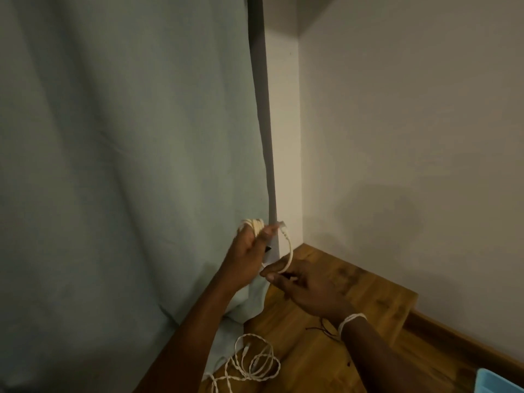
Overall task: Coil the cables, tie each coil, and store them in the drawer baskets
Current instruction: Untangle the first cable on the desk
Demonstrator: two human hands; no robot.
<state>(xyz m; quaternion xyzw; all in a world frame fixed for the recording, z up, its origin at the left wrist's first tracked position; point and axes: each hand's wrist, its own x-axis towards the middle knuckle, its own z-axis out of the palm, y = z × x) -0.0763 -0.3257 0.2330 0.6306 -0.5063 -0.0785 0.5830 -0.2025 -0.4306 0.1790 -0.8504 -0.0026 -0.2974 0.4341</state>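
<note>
My left hand [246,251] is raised in front of the curtain, fingers closed around a small coil of white cable [255,224]. The cable's free end [288,245] arcs down from the coil to my right hand [304,285], which pinches it together with a thin dark tie. The plug end sticks up beside my left thumb. A second white braided cable [252,364] lies in loose loops on the wooden table [368,302] below my arms.
A pale green curtain [127,165] hangs at the left and drapes onto the table. White walls [411,137] meet in the corner behind. Thin dark ties [323,329] lie on the wood near my right wrist. A light blue basket corner [500,382] shows at the bottom right.
</note>
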